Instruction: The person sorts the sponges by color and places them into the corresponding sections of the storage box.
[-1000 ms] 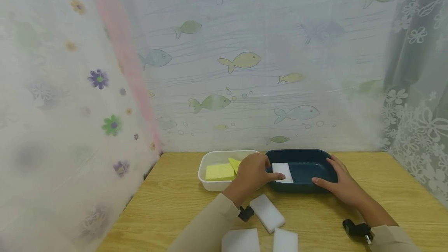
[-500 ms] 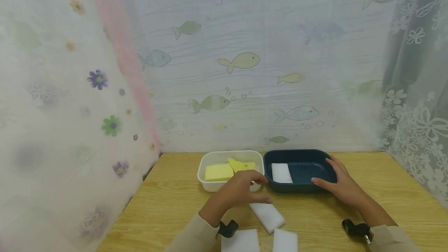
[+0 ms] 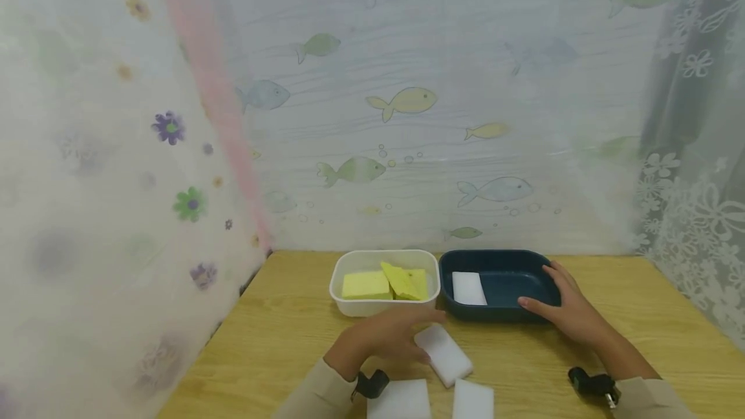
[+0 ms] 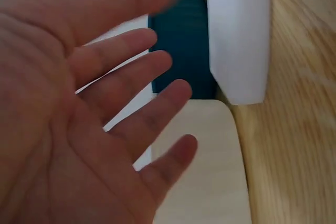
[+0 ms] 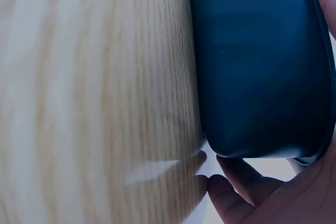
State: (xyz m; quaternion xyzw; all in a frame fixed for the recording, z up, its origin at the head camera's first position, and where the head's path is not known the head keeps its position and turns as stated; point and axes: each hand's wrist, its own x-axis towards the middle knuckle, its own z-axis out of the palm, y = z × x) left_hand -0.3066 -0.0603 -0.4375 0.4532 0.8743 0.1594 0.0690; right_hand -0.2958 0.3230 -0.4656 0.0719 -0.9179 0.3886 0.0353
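My left hand (image 3: 384,338) hovers over the table with fingers spread and nothing held, right beside a white sponge block (image 3: 445,355). In the left wrist view the palm shows bare, and the sponge stands a little apart from the fingertips. My right hand (image 3: 573,306) grips the right end of a dark blue rectangular tub (image 3: 500,313), thumb at the front rim and fingers round the far side. Another white sponge (image 3: 469,288) lies inside that tub at its left end. In the right wrist view, fingers curve about the tub's end wall.
A white tub (image 3: 355,308) with yellow sponge pieces (image 3: 367,286) stands against the blue tub's left side. Nearer the front edge lie two more white sponges, one larger (image 3: 399,399) and one narrow (image 3: 473,399). Behind the wooden table (image 3: 279,341) hangs a fish-patterned curtain (image 3: 407,147).
My left hand has let go of the white sponge in the blue tub, drawn back towards me and come down beside the sponge on the table. The right hand stays at the tub.
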